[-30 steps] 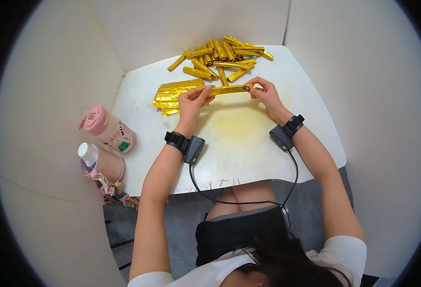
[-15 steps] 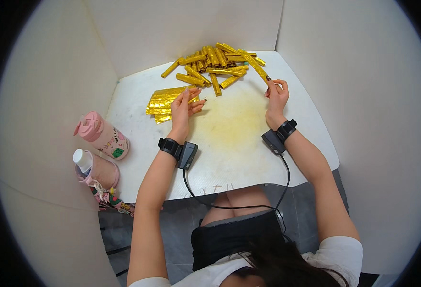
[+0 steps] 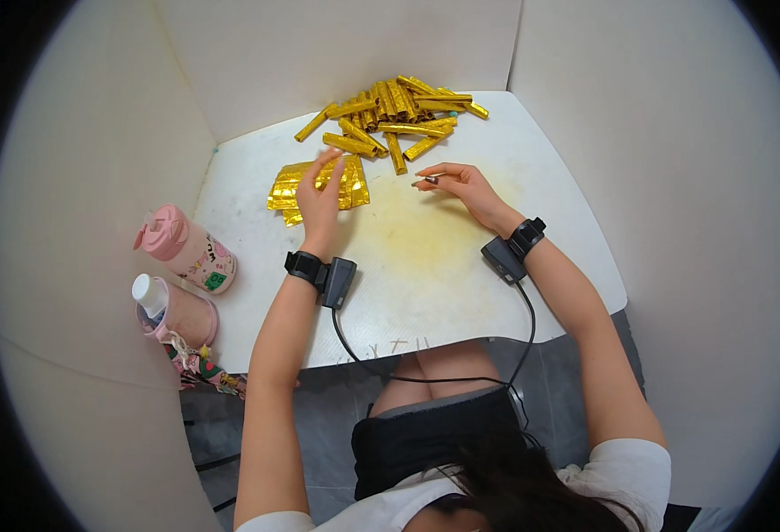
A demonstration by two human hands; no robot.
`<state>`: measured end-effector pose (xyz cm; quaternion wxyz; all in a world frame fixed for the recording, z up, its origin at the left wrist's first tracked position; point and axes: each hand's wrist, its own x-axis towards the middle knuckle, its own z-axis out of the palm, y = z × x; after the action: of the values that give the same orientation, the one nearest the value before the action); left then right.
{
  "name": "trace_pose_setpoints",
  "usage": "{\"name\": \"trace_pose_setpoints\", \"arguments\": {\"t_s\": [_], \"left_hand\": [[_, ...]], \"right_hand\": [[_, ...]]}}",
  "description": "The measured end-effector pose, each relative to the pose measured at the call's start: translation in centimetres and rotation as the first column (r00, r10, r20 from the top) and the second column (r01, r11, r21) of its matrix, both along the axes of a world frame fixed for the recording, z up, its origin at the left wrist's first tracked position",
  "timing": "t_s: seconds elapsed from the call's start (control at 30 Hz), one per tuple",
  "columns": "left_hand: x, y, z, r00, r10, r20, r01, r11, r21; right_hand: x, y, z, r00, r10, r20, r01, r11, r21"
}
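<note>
My left hand (image 3: 321,193) is over a stack of flat gold foil sheets (image 3: 288,186), its thumb and fingers apart. Whether its fingertips touch the top sheet is hard to tell. My right hand (image 3: 468,188) is above the middle of the table, palm turned inward. Its thumb and fingers are curved and apart, and I see nothing held between them. Beyond both hands lies a pile of rolled gold foil tubes (image 3: 390,105). Several loose tubes lie on its near side, one of them (image 3: 396,154) pointing toward me.
The white table (image 3: 408,301) has white panels around its far and side edges. At the left stand a pink lidded bottle (image 3: 197,257) and a pink holder (image 3: 193,319) with a white-capped bottle (image 3: 151,293). A black cable (image 3: 408,379) links my wrist devices.
My right hand has let go of a gold tube at the pile's right side and moved left toward the table's middle. My left hand has shifted slightly left over the foil sheets.
</note>
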<state>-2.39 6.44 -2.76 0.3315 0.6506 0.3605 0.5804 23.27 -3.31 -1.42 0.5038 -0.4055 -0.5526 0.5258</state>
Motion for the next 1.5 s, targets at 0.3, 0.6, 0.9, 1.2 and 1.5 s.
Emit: {"name": "trace_pose_setpoints", "arguments": {"t_s": [0.3,0.6,0.9,1.2,1.5], "left_hand": [[-1.8,1.8,-1.5,0.721,0.171,-0.672,-0.119,0.985,0.122],[-0.2,0.2,1.5,0.959,0.107,-0.264,-0.005,0.933,0.359],[4.1,-4.7,0.3,0.486,-0.273,0.830,0.726,0.656,-0.209],[3.2,-3.6,1.4,0.446,-0.173,0.878,0.779,0.558,-0.285],[0.8,-1.7,1.1,0.762,-0.425,0.489,0.644,0.585,-0.494]], "right_hand": [[0.1,0.6,-0.5,0.998,0.048,0.041,-0.051,0.996,0.068],[-0.5,0.0,0.3,0.997,0.025,0.070,-0.036,0.986,0.160],[-1.0,0.0,0.3,0.951,-0.027,0.309,-0.033,0.982,0.186],[-0.4,0.4,0.3,0.947,-0.301,-0.115,0.306,0.952,0.029],[-0.3,0.8,-0.3,0.888,-0.460,0.014,0.458,0.886,0.074]]}}
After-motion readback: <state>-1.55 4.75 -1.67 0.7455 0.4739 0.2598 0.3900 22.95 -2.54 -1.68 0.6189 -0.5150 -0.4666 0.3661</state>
